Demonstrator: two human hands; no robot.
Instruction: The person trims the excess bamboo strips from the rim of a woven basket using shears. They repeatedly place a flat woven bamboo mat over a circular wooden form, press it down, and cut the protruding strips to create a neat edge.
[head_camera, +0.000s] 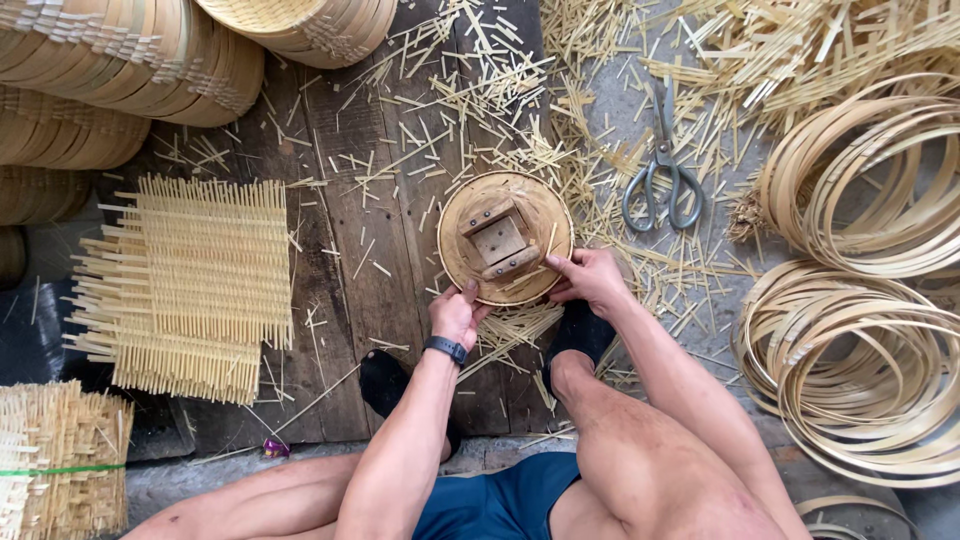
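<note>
Gripping the near rim of a round bamboo basket, both hands work on a plank floor. The left hand, a dark watch on its wrist, pinches the basket's lower left edge with curled fingers. The right hand clasps the lower right edge, thumb laid on the rim. A small wooden block frame sits in the middle of the basket.

Scissors lie just right of the basket, among scattered bamboo slivers. Farther right of the basket are coils of bamboo hoops. Well left of it lies a pile of flat woven mats, and more mats, tied with a green band, lie at the lower left. Stacked finished baskets rest above and left of it. Below the basket, two dark-socked feet press on loose strips.
</note>
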